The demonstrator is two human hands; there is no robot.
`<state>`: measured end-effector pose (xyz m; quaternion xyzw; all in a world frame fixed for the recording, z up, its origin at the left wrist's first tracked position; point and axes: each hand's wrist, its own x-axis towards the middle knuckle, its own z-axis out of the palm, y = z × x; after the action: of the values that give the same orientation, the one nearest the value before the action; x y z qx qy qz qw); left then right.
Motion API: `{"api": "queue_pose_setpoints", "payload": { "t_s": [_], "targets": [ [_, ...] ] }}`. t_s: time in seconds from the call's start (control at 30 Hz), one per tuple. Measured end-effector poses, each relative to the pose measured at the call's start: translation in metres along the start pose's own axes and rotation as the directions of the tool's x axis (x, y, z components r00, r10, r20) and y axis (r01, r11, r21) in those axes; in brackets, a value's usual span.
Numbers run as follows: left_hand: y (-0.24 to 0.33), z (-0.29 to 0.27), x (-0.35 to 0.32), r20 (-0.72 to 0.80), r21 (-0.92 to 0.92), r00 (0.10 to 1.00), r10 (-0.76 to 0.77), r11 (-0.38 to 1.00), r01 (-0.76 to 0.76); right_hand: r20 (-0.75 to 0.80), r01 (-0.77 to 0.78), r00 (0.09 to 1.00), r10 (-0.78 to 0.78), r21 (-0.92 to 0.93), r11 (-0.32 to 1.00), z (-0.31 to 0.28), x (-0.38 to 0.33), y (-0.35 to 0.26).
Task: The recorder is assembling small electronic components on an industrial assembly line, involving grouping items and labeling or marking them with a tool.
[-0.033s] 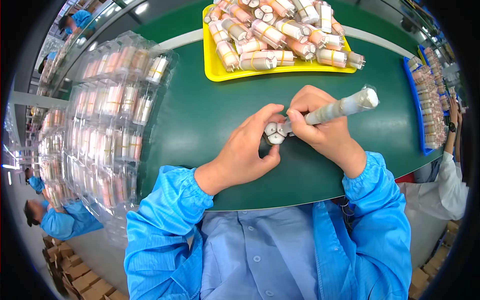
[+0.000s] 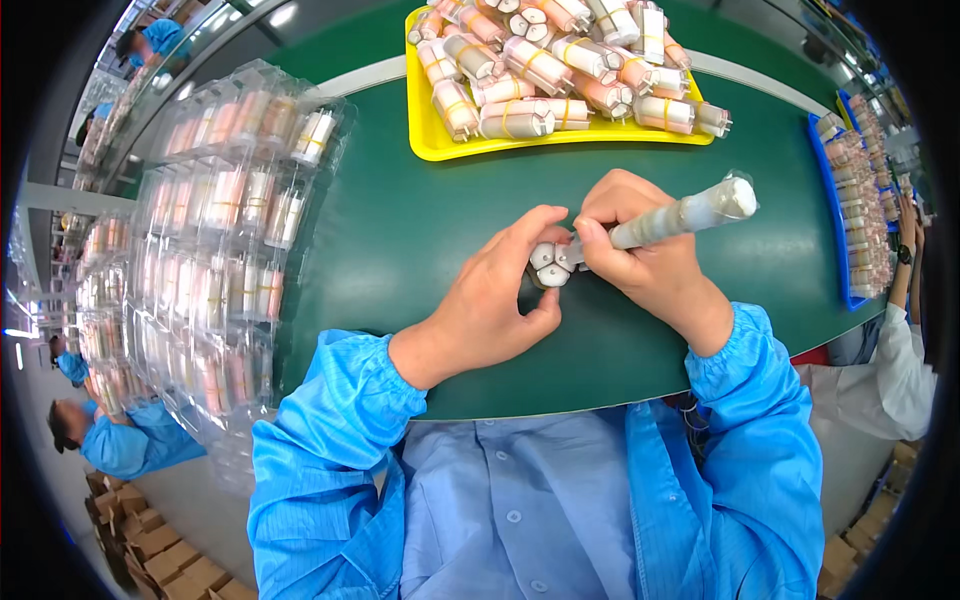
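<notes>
My left hand (image 2: 480, 300) curls around a bundle of three white cylinders (image 2: 550, 264) standing on end, its thumb and fingers on either side. Each cylinder's round end faces up with a small metal dot at its middle. Fingers of my right hand (image 2: 645, 255) wrap around a thick-handled tool (image 2: 690, 213), whose grey grip looks wound in clear tape. The grip slants up to the right and ends in white. Its narrow, flat metallic tip points left and meets or nearly meets the cylinders; contact cannot be made out.
On the green table (image 2: 400, 200), a yellow tray (image 2: 440, 148) holds many banded pink, white and grey cylinder bundles. Stacked clear plastic trays (image 2: 285, 330) with similar bundles fill the left. A blue tray (image 2: 850, 270) is at right, near another person's arm (image 2: 900, 255).
</notes>
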<state>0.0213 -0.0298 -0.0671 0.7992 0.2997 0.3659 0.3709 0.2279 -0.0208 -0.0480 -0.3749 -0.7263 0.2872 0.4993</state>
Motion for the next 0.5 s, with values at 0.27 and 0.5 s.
{"api": "queue_pose_setpoints", "payload": {
  "t_s": [0.27, 0.5],
  "targets": [
    [-0.001, -0.005, 0.005, -0.085, 0.234, 0.988, 0.129, 0.966, -0.106, 0.062, -0.008, 0.998, 0.01, -0.039, 0.999, 0.0, -0.003, 0.004],
    [-0.009, -0.013, 0.002, -0.102, -0.439, 0.937, -0.335, 0.86, 0.26, -0.148, -0.346, 0.897, 0.417, 0.354, 0.869, -0.006, 0.005, 0.005]
  ]
}}
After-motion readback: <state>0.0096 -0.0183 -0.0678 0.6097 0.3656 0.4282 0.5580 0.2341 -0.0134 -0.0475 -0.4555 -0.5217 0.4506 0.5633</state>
